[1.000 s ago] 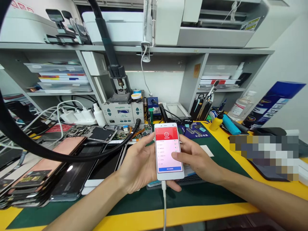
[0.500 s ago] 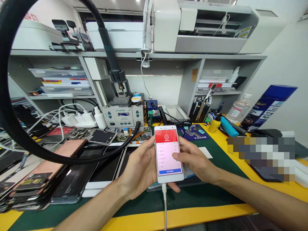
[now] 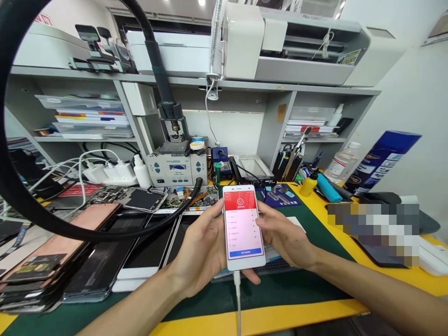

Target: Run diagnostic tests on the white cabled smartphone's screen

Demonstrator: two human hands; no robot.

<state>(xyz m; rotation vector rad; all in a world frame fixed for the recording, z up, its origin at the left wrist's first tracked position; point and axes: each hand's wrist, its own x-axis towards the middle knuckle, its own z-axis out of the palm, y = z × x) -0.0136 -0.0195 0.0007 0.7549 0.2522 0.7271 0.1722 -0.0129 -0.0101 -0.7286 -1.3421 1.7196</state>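
A white smartphone (image 3: 243, 226) is lit, with a red banner at the top of its screen and a list below. My left hand (image 3: 201, 247) cradles it from behind and from the left, fingers wrapped under its lower edge. My right hand (image 3: 283, 235) grips its right side, the thumb resting at the screen's right edge. A white cable (image 3: 238, 298) hangs from the phone's bottom port toward me. Both hands hold the phone above a dark green mat (image 3: 308, 280).
Stacks of phone screens and panels (image 3: 70, 252) lie on the left. A rework station (image 3: 175, 163) with a black hose stands behind, next to chargers (image 3: 108, 172). Tools, a yellow bottle (image 3: 310, 184) and a blue box (image 3: 381, 161) sit on the right. The yellow bench edge (image 3: 280, 317) runs near me.
The view has tilted slightly. My right thumb has slid off the screen to the phone's right edge. The phone stays in both hands.
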